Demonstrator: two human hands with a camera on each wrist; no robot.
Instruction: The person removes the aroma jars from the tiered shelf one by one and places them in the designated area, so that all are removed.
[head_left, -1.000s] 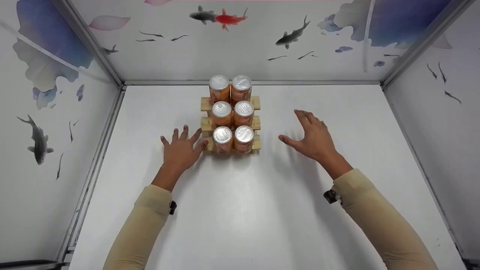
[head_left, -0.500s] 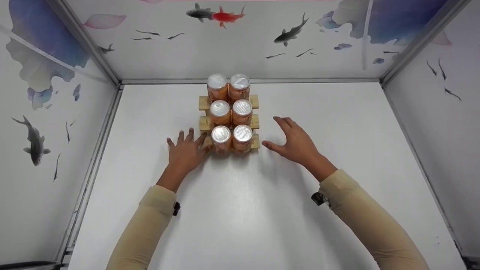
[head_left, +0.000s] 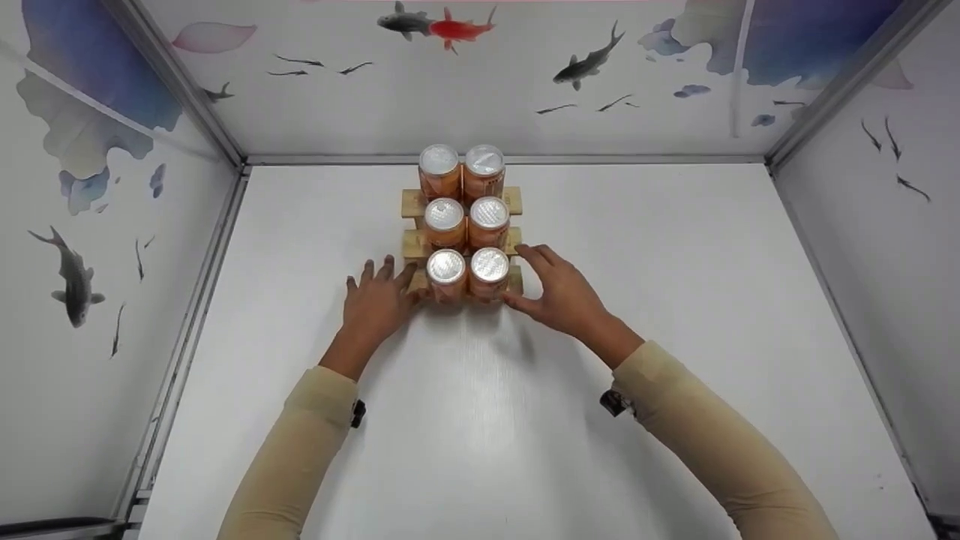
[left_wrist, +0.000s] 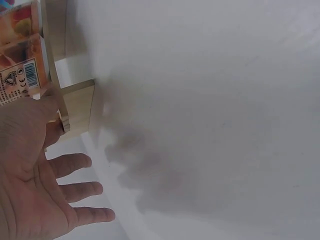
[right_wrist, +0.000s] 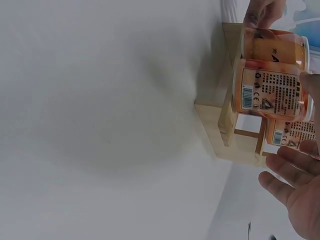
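Note:
A stepped wooden rack stands at the table's far middle, bearing several orange cans with clear labels and silver lids, two to a tier. At the rack's left end my left hand pinches the lowest shelf between thumb and index finger; its other fingers are spread, as the left wrist view shows. On the other side my right hand is beside the front right can, thumb near the can and fingertips near the middle shelf. In the right wrist view its fingers are extended; contact there is unclear.
The white table is bounded by a back wall and two side walls with painted fish. Metal rails run along its edges. The rack stands close to the back wall.
My right hand has moved left, up to the rack's right end. My left hand has shifted slightly right and taken hold of the lowest shelf's left end. Rack and cans stay put.

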